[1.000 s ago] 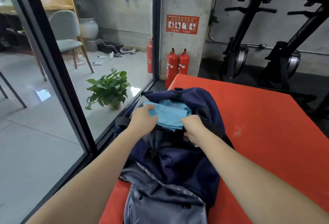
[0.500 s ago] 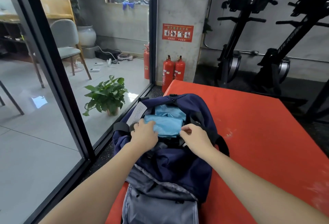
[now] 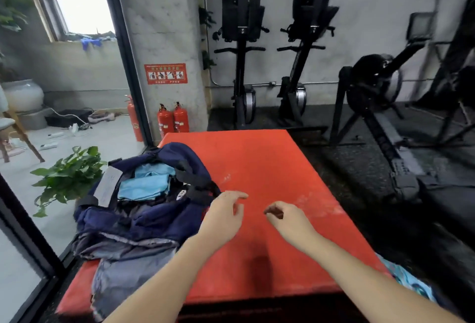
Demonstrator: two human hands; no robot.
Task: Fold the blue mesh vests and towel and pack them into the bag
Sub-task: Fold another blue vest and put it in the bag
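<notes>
Navy bag (image 3: 144, 209) lies open at the left edge of the red bench (image 3: 270, 168). Folded light-blue cloths (image 3: 146, 184) sit inside its mouth, stacked, white tag (image 3: 108, 186) beside them.

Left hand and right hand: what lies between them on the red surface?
Nothing. In the head view, only bare red platform top shows between the left hand and the right hand; both are empty, and the navy bag sits off to the left.
</notes>
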